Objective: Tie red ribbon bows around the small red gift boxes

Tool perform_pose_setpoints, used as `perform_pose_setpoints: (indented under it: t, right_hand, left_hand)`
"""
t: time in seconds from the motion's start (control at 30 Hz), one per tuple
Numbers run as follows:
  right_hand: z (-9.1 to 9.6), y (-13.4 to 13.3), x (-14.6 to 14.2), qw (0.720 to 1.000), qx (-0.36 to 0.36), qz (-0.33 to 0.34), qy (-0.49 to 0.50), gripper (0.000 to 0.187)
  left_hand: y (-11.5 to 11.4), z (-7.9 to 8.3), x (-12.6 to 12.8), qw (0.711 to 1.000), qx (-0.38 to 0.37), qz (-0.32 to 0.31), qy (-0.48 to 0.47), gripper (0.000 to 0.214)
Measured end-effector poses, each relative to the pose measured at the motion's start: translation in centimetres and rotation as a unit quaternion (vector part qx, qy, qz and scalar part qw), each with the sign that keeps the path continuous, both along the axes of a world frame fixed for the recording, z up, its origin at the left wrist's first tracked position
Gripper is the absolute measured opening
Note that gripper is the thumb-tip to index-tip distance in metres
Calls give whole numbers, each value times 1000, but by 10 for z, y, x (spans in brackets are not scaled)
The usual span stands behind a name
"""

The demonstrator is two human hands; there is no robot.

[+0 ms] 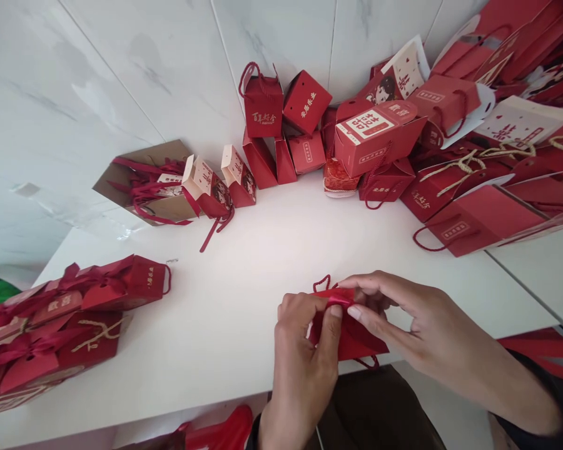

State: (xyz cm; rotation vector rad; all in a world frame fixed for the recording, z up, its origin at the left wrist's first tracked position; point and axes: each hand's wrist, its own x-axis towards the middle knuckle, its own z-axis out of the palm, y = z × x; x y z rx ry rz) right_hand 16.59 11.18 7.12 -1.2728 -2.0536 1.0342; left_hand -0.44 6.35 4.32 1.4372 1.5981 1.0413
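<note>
A small red gift box with dark red cord handles lies at the table's front edge, between my two hands. Across its top runs a shiny red ribbon. My left hand pinches the ribbon between thumb and fingers from the left side. From the right, my right hand has its thumb and fingertips closed on the same ribbon at the box's upper edge. The fingers partly cover the box, so how the ribbon is tied cannot be made out.
A cardboard box of red ribbons stands at the back left. Gift boxes with tied bows line the left edge. Many red gift boxes are piled along the tiled wall and to the right. The white table ends just before me.
</note>
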Motion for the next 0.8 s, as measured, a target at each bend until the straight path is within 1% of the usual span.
perform_pose_setpoints:
  t: [0.1,0.23,0.33,0.43,0.53,0.63,0.73,0.8]
  right_hand:
    - [3,-1,4,999,22,29,1,15]
    - [8,-2,2,997,24,75,14,16]
    - [10,-2,-1,998,18,57,19,14]
    - [11,-2,-2,999,6,46,17,12]
    - [10,-1,-4,998,-12,55,25,12]
    - [9,3,-7,999,-12,34,33,12]
    - [7,5,-8,999,-17,23,39,12]
    - [6,5,-8,998,-24,28,41,13]
  left_hand:
    - [1,-1,-1,998,-32,32,-54,27]
    - [1,3,0,994,-60,20,-93,27]
    - [4,6,2,990,-78,23,-116,27]
    - [7,8,3,989,-89,28,-116,29]
    - [6,9,2,993,-72,-4,-95,29]
    - [3,10,0,995,-55,-53,-65,29]
    - [1,10,-3,994,-58,-88,-35,18]
    - [1,9,-3,993,-68,-93,-25,14]
